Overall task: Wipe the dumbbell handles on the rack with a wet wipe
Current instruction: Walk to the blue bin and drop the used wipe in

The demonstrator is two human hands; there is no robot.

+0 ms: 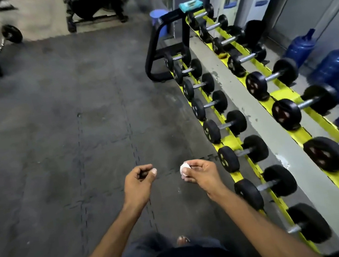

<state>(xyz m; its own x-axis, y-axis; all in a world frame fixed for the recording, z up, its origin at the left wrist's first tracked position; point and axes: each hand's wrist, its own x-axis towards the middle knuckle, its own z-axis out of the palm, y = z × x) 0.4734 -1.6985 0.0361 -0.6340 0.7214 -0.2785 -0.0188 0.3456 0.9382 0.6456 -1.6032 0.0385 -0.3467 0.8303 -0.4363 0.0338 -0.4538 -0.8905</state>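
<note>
Right hand (pixel 199 172) pinches balled wet wipe (pixel 184 167), left hand (pixel 140 179) curled empty; rack (pixel 236 176) holds dumbbells (pixel 228 158), handles (pixel 242 152) crosswise to rails.

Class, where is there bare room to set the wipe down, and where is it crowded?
Free: the floor mat left of the rack; the grey ledge between its yellow rails. Crowded: both rails, packed with dumbbells; a wipes pack tops the far end.
</note>
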